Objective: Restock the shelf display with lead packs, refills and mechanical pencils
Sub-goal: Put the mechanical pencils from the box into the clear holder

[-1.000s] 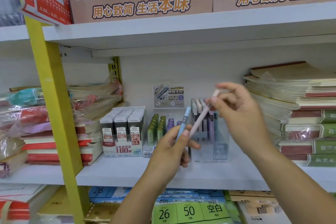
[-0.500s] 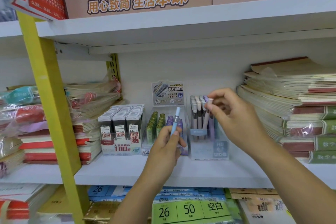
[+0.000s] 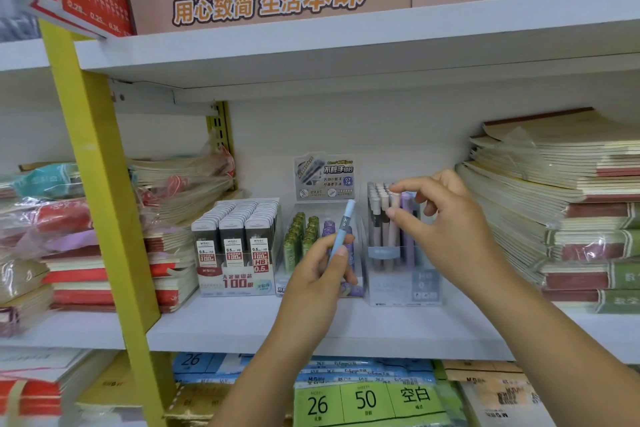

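- Left hand [image 3: 318, 274]: fingers curled round a blue mechanical pencil [image 3: 343, 229], held upright in front of the green and purple refills [image 3: 301, 239].
- Right hand [image 3: 450, 229]: thumb and forefinger bracket the cap of a pink pencil [image 3: 392, 234] standing in the clear pencil box [image 3: 401, 284] on the shelf [image 3: 381, 329]; I can't tell whether they grip it.

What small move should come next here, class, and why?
Probably the right hand should let go of the pink pencil. It pinches the pencil's top, yet the pencil already stands in the box among the others. The left hand holds a blue pencil that has yet to go in.
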